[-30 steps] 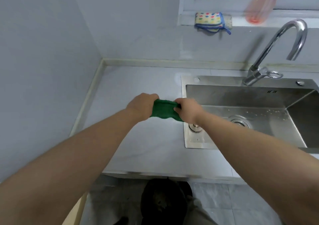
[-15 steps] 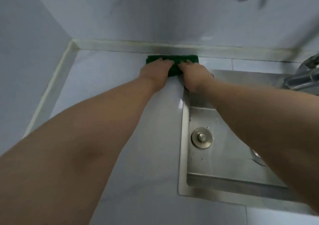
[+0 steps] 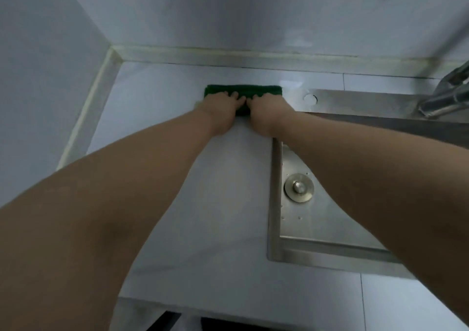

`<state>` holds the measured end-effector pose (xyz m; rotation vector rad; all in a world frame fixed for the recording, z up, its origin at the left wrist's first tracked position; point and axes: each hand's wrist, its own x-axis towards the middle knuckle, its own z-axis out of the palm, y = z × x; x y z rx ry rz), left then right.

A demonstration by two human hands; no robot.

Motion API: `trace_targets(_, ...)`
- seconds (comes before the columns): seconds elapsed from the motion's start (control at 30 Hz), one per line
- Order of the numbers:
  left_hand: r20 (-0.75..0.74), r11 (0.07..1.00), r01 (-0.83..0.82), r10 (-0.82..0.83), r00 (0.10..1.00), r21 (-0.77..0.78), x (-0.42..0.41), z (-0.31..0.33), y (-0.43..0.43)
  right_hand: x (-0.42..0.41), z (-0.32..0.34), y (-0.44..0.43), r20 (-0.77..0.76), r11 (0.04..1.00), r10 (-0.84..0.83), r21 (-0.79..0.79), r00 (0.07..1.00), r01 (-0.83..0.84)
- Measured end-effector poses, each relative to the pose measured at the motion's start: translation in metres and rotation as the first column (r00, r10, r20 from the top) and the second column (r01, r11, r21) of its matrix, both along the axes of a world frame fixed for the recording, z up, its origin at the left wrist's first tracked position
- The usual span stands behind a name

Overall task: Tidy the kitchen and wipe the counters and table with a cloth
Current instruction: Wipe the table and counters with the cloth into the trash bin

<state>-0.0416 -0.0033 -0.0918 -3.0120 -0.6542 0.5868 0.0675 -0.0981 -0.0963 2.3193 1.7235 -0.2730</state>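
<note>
A folded green cloth lies flat on the pale counter, a little in front of the back wall and just left of the sink. My left hand presses down on the cloth's left half. My right hand presses on its right half, right beside the left hand. The fingers of both hands lie on top of the cloth, and the hands hide its near edge.
The steel sink sits to the right, with a round metal plug on its ledge. A faucet stands at the far right. Walls close off the left side and the back. The counter's front edge runs along the bottom.
The cloth, first held in the air between both hands, was laid near the back wall. Both hands then slid it left and toward me across the counter.
</note>
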Motion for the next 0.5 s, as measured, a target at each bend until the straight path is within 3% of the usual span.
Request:
trace_targets(0.2,-0.113,0.996,0.065,-0.071,0.991,-0.058,-0.106,0.016,-0.079,-0.102,0.016,-0.082,-0.059,0.992,0.046,-0.112,0.997,-0.053)
trace_targets(0.5,-0.211,0.970,0.192,-0.221,0.952,-0.149,-0.232,0.023,-0.190,-0.240,0.023,-0.213,-0.155,0.984,-0.059,-0.175,0.986,0.031)
